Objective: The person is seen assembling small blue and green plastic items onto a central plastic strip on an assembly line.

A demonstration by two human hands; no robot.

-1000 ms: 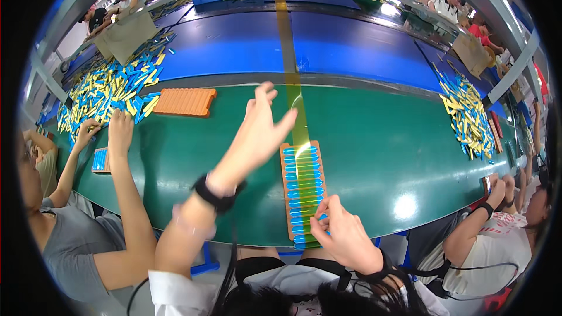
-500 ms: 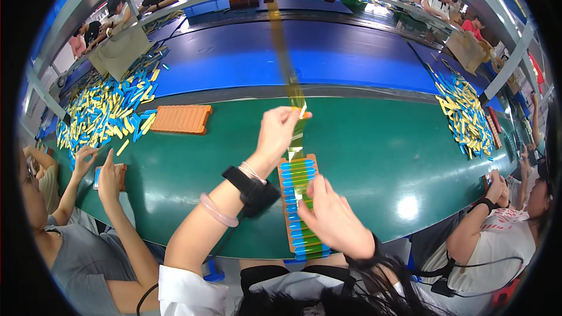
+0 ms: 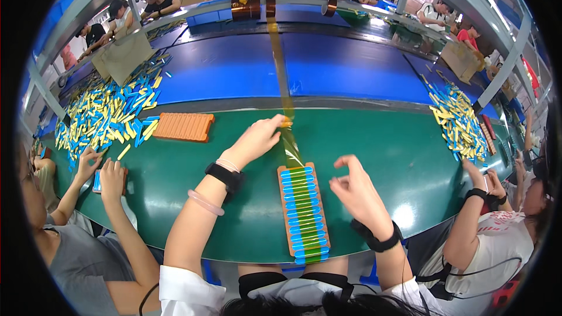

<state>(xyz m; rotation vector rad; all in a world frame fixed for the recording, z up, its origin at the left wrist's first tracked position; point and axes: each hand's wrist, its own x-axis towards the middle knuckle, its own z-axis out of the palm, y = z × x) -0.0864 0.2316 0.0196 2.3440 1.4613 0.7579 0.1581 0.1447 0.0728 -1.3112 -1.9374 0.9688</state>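
Where the amber tape (image 3: 285,90) comes down across the blue belt (image 3: 345,64) onto the green worktop (image 3: 404,158), the left hand (image 3: 257,139) pinches it, thumb and fingertips closed on the strip just above the tray (image 3: 303,212). The tape runs from that pinch down onto the tray's top end and lies along the middle of it. The tray is orange, lies lengthwise toward the person near the worktop's near edge, and holds a column of blue pieces side by side. The right hand (image 3: 358,193) hovers just right of the tray, fingers half curled and apart, holding nothing and not touching the tray. A second orange tray (image 3: 184,126) lies well left, beside a heap of blue and yellow pieces (image 3: 105,116). Another heap (image 3: 458,120) lies far right. A neighbour's hands (image 3: 100,171) rest on the worktop at left.
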